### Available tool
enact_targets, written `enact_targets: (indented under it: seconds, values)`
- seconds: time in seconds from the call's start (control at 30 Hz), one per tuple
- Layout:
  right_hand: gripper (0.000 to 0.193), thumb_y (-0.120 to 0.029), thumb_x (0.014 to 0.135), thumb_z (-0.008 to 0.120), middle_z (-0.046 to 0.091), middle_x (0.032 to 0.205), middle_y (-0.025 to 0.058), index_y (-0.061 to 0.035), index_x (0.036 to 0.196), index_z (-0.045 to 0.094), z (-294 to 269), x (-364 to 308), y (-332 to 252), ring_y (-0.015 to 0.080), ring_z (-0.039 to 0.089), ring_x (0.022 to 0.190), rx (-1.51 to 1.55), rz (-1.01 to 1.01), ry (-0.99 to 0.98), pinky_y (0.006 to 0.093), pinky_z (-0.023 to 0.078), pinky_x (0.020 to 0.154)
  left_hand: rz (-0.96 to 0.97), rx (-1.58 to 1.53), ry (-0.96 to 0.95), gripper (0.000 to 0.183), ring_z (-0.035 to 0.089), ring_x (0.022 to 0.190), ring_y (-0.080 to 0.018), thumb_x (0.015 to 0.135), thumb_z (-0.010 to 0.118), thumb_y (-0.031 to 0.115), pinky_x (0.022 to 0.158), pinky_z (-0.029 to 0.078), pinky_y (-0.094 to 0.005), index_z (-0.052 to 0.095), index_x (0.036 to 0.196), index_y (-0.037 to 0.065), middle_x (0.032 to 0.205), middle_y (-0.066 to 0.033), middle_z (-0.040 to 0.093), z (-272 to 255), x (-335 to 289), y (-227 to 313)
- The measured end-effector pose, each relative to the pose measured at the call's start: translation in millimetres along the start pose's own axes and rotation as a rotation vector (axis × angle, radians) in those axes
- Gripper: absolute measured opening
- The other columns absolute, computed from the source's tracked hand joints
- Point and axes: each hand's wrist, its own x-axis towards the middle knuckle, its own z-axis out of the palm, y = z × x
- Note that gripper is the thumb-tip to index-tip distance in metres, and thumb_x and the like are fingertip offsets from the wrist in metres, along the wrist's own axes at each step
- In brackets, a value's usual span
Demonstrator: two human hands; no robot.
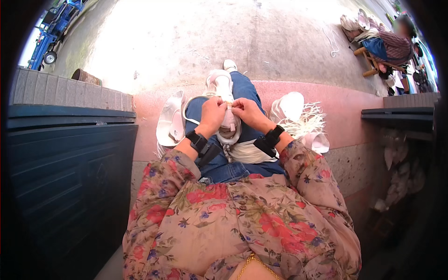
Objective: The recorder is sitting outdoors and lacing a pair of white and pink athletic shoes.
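Head view: the pale shoe (229,123) is rested lengthwise over the jeans (219,172), presumably so that it is steadied from beneath. Its upper is pinched by the left hand (213,113) and right hand (250,113), nearly together; whether lace or fabric is gripped cannot be told. Pale strands (313,119) are laid beside the right leg, likely for easy reach.

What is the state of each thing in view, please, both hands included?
Shoe: unworn; lacing too small to judge
Left hand: fingers bent, touching the shoe; grip unclear
Right hand: fingers bent, touching the shoe; grip unclear
Pale footwear at left: unworn, grouped together
White strands at right: loose, bunched
Dark blue door at left: open
Wristbands: fastened
Person at upper right: seated
Blue vehicle: parked or moving, unclear
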Motion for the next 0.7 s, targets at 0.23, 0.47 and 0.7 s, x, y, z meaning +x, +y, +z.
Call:
enact_targets:
  seconds: [0.23, 0.47, 0.7]
  values:
    - [0.023, -0.003, 0.073, 0.060, 0.059, 0.081, 0.0071, 0.0023, 0.095, 0.055, 4, -8, -1, 0.0114, 0.055, 0.072, 0.192, -0.069, 0.120, 0.0241, 0.046, 0.065, -0.010, -0.021, 0.073, 0.015, 0.059, 0.067, -0.0294, 0.071, 0.061, 0.013, 0.062, 0.045, -0.0354, 0.060, 0.076, -0.001, 0.072, -0.0174, 0.060, -1, -10, 3]
    - [0.024, -0.003, 0.073, 0.061, 0.059, 0.080, 0.0060, 0.0028, 0.095, 0.055, 1, -4, -5, 0.0105, 0.054, 0.071, 0.157, -0.089, 0.087, 0.0232, 0.046, 0.065, -0.103, -0.173, 0.014, 0.009, 0.052, 0.057, -0.0094, 0.073, 0.061, 0.004, 0.052, 0.042, -0.0228, 0.060, 0.078, -0.002, 0.065, -0.0044, 0.058, 0, 0, -7]
    - [0.020, -0.005, 0.075, 0.061, 0.058, 0.079, 0.0043, 0.0018, 0.093, 0.056, 6, 7, 4, 0.0085, 0.053, 0.070, 0.379, -0.030, 0.051, 0.0224, 0.045, 0.063, -0.211, -0.359, -0.216, 0.011, 0.053, 0.056, -0.0066, 0.073, 0.059, 0.003, 0.050, 0.043, -0.0204, 0.058, 0.083, -0.002, 0.066, -0.0034, 0.058, -16, 4, 3]
